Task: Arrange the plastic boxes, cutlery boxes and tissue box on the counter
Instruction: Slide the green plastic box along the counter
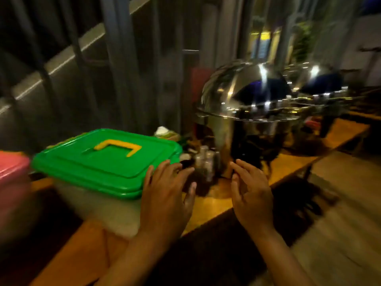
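A clear plastic box with a green lid [103,162] and a yellow handle stands on the wooden counter [214,201]. At the far left edge shows part of a second box with a pink lid [12,166]. My left hand [167,195] hovers at the green lid's right corner, fingers spread and holding nothing. My right hand [251,195] is open over the counter's front edge, palm turned toward the left hand. Between and beyond the hands stands a dark holder with several small bottles [206,164]. A white tissue tuft [162,131] pokes up behind the green box.
Two shiny domed chafing dishes [247,104] stand on the counter to the right, the nearer one close to my right hand. A dark slatted wall runs behind the counter. Wooden floor lies to the right of the counter. The picture is blurred.
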The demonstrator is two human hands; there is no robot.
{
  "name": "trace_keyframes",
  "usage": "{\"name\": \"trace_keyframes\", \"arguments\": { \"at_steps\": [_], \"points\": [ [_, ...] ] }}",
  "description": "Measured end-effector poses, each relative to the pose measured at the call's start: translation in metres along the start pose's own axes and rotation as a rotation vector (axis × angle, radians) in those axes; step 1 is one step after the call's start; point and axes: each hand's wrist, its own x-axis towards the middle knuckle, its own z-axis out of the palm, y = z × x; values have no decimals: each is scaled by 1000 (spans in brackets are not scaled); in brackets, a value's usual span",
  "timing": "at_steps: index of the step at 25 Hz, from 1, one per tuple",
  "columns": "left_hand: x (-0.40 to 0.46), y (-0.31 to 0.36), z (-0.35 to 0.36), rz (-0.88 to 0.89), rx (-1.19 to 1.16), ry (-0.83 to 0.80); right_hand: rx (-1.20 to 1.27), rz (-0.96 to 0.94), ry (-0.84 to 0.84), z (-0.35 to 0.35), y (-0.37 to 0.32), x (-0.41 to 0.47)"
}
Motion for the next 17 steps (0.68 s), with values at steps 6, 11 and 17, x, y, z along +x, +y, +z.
{"name": "trace_keyframes", "arguments": {
  "at_steps": [6, 11, 17],
  "points": [
    [3, -31, -11, -188, 257, 71, 283, -118, -180, 107, -36, 55],
    [3, -36, -14, -327, 414, 90, 601, -129, -578, 155, -41, 97],
    [12, -20, 7, -708, 523, 194, 729, -61, -574, 162, -27, 90]
  ]
}}
